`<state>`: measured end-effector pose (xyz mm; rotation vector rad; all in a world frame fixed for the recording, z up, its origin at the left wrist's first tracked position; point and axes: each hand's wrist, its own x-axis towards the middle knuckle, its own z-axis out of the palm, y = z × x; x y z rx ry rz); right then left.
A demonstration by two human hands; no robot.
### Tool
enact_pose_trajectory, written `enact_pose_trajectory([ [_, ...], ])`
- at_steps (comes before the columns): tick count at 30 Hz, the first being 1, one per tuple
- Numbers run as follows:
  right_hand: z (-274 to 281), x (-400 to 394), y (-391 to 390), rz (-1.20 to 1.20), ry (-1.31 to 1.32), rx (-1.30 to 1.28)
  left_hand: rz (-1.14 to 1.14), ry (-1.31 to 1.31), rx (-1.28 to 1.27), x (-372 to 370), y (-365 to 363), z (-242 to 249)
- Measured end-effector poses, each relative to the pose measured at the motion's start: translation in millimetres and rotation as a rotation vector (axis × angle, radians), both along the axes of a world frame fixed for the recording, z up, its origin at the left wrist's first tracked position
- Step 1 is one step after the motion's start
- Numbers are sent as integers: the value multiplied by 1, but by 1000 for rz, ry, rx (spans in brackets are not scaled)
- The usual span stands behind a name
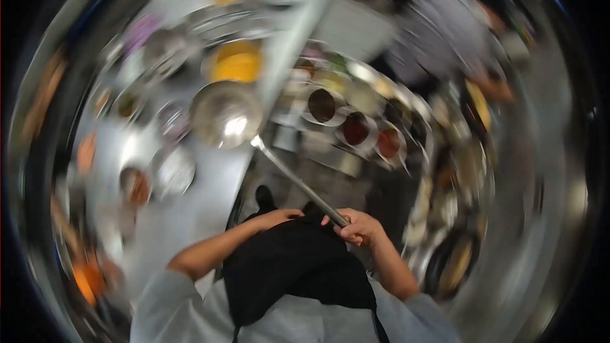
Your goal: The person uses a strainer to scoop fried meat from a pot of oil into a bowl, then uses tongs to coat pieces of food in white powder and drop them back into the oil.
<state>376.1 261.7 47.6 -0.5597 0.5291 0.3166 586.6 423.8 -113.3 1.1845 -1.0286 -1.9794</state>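
My right hand [357,227] is closed round the end of the handle of a long metal ladle [219,111]. Its wide, shiny bowl is held out ahead and to the left, over the edge of the metal counter. At the waist, against the black apron [289,260], my left hand [279,217] lies with its fingers stretched out and holds nothing. Just beyond the ladle's bowl is a container of something yellow [238,61], partly hidden by it.
The metal counter [216,178] on the left bears several blurred bowls, including a pale bowl [173,171]. Ahead stand round containers of dark and red contents [356,128]. A person in grey [438,35] bends at the upper right. A pan [452,263] lies at right.
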Motion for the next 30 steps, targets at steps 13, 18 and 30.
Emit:
enact_pose_trajectory([
  [13,-1,-274,173,-1626,71,-450,-268,-60,-99,-148,-219,67],
  [18,-6,-367,155,-1772,476,-726,-137,-277,-537,-269,-354,92],
  [30,-51,-409,132,-1700,671,-749,-624,-1107,-658,-370,-456,125],
])
